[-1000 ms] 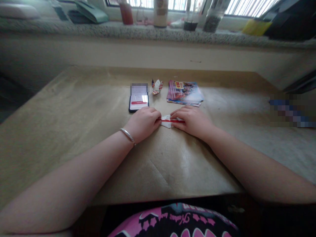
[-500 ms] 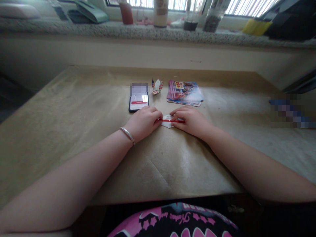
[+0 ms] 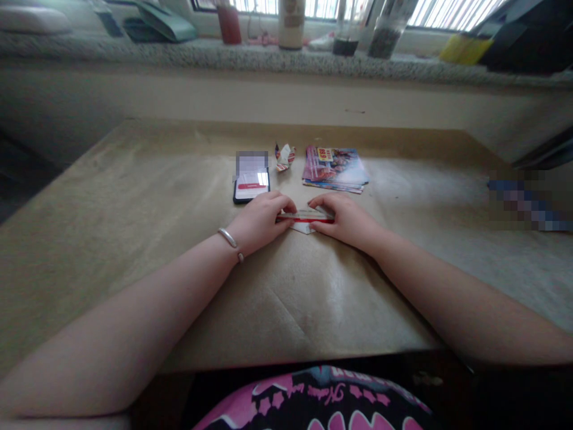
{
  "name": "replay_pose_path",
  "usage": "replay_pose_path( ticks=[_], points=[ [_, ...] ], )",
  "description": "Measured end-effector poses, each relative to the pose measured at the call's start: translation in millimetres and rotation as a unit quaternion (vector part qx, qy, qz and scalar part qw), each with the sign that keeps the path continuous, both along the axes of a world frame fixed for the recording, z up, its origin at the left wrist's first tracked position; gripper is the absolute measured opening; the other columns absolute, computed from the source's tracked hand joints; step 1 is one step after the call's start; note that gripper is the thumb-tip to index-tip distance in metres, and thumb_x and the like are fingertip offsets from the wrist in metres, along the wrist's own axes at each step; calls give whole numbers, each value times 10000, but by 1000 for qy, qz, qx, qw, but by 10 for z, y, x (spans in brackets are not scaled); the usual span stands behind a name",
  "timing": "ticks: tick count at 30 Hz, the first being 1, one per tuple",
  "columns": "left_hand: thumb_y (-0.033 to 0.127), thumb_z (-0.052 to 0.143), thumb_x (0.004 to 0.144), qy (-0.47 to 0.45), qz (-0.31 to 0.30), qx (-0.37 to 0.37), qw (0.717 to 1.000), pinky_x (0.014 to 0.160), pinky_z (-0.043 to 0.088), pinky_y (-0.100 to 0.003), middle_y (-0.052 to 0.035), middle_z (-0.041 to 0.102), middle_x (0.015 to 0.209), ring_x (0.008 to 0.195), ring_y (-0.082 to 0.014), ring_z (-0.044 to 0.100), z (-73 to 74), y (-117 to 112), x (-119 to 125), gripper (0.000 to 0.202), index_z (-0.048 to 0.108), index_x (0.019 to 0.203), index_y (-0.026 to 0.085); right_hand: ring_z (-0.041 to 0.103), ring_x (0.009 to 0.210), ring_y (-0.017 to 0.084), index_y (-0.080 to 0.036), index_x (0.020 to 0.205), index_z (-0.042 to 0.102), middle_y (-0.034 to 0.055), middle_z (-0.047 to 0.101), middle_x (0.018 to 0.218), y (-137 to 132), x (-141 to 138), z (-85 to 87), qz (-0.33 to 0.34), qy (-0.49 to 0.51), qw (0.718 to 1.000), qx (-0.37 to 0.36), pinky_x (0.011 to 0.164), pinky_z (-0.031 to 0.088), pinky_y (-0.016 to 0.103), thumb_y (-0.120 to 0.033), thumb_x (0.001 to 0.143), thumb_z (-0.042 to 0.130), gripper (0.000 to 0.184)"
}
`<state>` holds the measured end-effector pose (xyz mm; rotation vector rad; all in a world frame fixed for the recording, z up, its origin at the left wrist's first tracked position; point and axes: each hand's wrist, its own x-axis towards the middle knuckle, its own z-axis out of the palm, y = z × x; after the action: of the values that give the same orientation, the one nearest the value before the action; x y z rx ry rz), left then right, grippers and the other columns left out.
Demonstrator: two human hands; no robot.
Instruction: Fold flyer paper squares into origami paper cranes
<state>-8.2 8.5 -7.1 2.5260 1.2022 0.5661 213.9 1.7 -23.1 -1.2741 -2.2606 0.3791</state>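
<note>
A small folded piece of paper, white with a red strip across it, lies on the table between my hands. My left hand pinches its left end, thumb and fingers closed on the edge. At the right end my right hand grips the paper between thumb and fingers. Part of the paper is hidden under the fingers. Just beyond my left hand lies a phone with a lit screen. A folded paper figure, white with striped edges, stands to the right of the phone.
A stack of colourful printed sheets lies beyond my right hand. At the table's right edge is a blurred blue item. Jars and bottles stand on the stone windowsill behind the table.
The upper part of the paper has lifted along the red strip, and more of that strip shows. My left fingers have shifted slightly; the other things stay where they were.
</note>
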Motion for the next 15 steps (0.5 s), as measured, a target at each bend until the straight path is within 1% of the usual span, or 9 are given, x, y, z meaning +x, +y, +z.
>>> replay_pose_path(
  ticks=[3,5,7,11,13,15],
  points=[
    [206,595,815,-3,7,8,1000,734,480,-276,-46,593,911,780,-144,557,-7,-3,3,118,620,919,157,629,900,222,-186,976,653,65,693,970,-13,-22,9,-14,26,999,-33,788,495,354,-244,717,703,271],
    [213,585,821,3,1,21,1000,752,481,-285,-52,594,916,803,-153,557,-19,0,1,119,616,921,157,622,861,209,-190,945,644,52,689,937,-17,-26,14,-14,36,998,-39,754,487,336,-236,714,691,240],
    [225,572,832,16,-10,36,999,786,480,-306,-58,599,913,839,-170,558,-31,4,-2,124,619,926,157,617,852,203,-191,911,637,50,688,919,-15,-23,16,-10,44,998,-39,760,480,333,-243,729,674,193],
    [242,557,848,34,-16,53,998,820,468,-330,-65,614,895,880,-193,557,-41,9,-2,130,622,915,152,623,870,203,-198,819,621,55,695,895,-12,-10,16,10,66,997,-43,825,472,356,-267,776,627,82],
    [253,552,855,34,-14,55,998,816,465,-331,-67,623,897,881,-196,559,-41,11,0,143,622,923,150,631,875,205,-200,802,607,63,702,908,-16,-7,15,8,90,994,-53,830,478,363,-279,790,610,81],
    [261,555,858,31,-12,51,998,811,462,-331,-64,636,901,868,-193,561,-39,13,3,168,623,964,149,639,910,210,-201,795,587,74,706,971,-19,-6,12,3,122,991,-63,830,485,365,-294,802,599,95]
  ],
)
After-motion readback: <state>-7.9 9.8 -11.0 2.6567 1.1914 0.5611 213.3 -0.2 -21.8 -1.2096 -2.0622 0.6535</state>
